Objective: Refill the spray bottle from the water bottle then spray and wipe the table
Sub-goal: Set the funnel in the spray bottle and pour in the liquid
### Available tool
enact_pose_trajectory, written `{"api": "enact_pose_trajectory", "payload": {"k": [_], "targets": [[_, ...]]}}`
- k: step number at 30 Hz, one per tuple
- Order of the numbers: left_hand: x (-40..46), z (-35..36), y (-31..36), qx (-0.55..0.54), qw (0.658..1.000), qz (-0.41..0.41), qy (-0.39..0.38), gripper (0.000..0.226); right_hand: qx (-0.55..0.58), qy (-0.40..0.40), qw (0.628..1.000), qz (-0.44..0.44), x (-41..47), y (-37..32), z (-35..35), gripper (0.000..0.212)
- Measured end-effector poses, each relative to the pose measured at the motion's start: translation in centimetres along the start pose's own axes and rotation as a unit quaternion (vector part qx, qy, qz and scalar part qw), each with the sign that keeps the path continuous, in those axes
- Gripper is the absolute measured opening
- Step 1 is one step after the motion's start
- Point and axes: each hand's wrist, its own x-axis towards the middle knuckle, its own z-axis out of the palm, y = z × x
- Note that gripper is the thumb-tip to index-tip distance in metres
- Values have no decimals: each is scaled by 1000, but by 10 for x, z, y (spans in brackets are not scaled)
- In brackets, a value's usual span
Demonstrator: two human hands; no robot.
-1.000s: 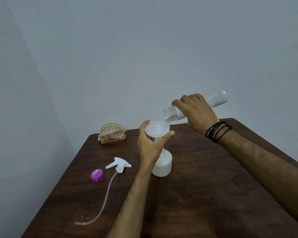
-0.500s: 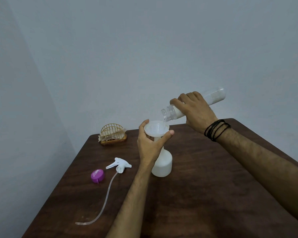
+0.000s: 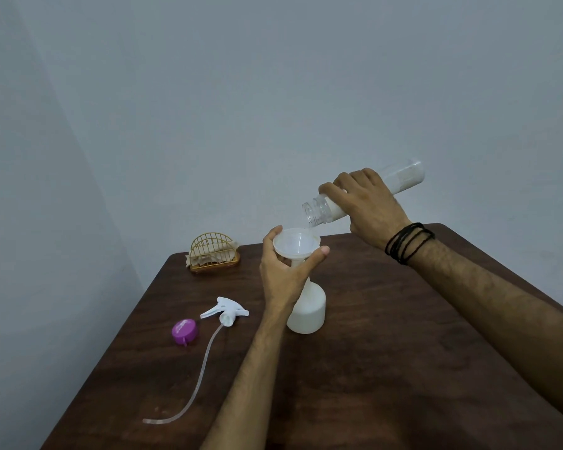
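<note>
Nearest the camera, the clear dip tube point(image 3: 189, 381) of the unscrewed trigger sprayer head point(image 3: 225, 312) is curling across the dark wooden table point(image 3: 387, 368), with a purple cap point(image 3: 184, 331) lying just beside the head; both are probably sitting off to the left so that the necks they belong to are staying open for the refill. A little further in, the white spray bottle point(image 3: 307, 308) is standing upright on the table, and a translucent white funnel point(image 3: 295, 243) is sitting in its neck. The left hand point(image 3: 283, 274) is cupping the funnel from below, thumb and fingers curled round its rim and stem, apparently bracing it so it is not tipping while liquid is coming in. Just above and beyond, the right hand point(image 3: 366, 204) is gripping the clear water bottle point(image 3: 364, 196) round its middle and tilting it, mouth down and base raised, so the open mouth is hanging over the far edge of the funnel without touching it; a thin stream seems to be passing between them, though that is faint. Black cords point(image 3: 408, 242) are wrapping the right wrist. At the far left corner, a gold wire napkin holder point(image 3: 214, 252) is waiting with napkins in it, presumably for the wiping, which is not yet begun.
</note>
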Motion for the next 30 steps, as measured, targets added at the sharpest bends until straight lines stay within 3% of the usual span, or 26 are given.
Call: {"api": "enact_pose_trajectory", "payload": {"k": [30], "targets": [[2,2,-6,-19,1000,-5,-7,100,-30,40,998,-33,-4,-1,6,63]]}}
